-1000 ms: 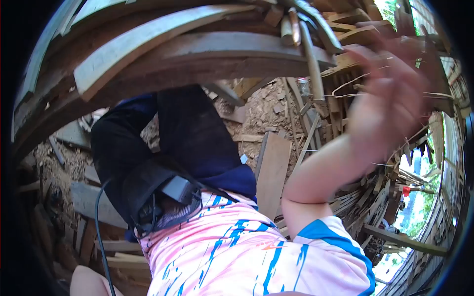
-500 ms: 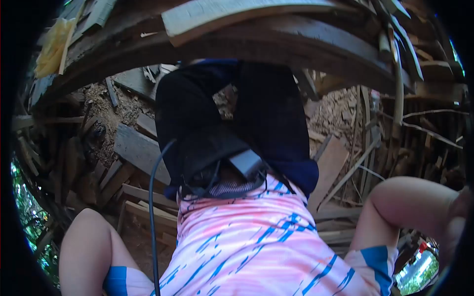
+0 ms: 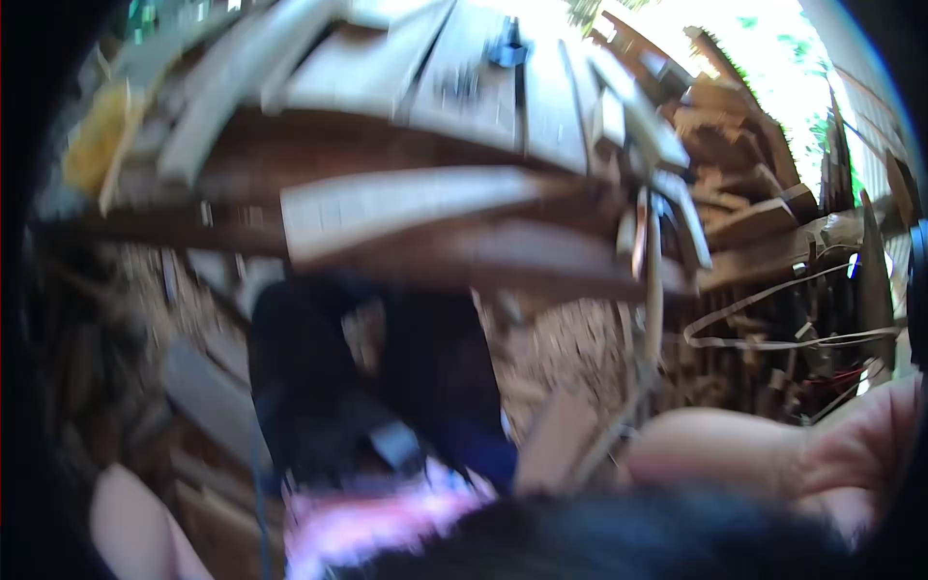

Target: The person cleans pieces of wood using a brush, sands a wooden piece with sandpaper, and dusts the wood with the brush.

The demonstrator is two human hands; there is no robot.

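Observation:
At the right edge, my right hand is raised beside my forearm, palm partly showing. Its fingers run out of the frame, so what they do is hidden. My left hand is out of view; only the bent left arm shows at the lower left. Ahead of my knees stands a wooden bench of planks, with a small dark object on its top. A pale curved board lies along its near side. Something dark and blurred covers the bottom of the view.
Stacked wood pieces rise at the right, above a bent pale strip. Wood chips and loose boards cover the ground around my legs. A yellowish item is at the far left.
The view has tilted up, showing more of the bench top. My right hand, blurred over the wood a second ago, went down to the right edge. A dark shape has come in at the bottom.

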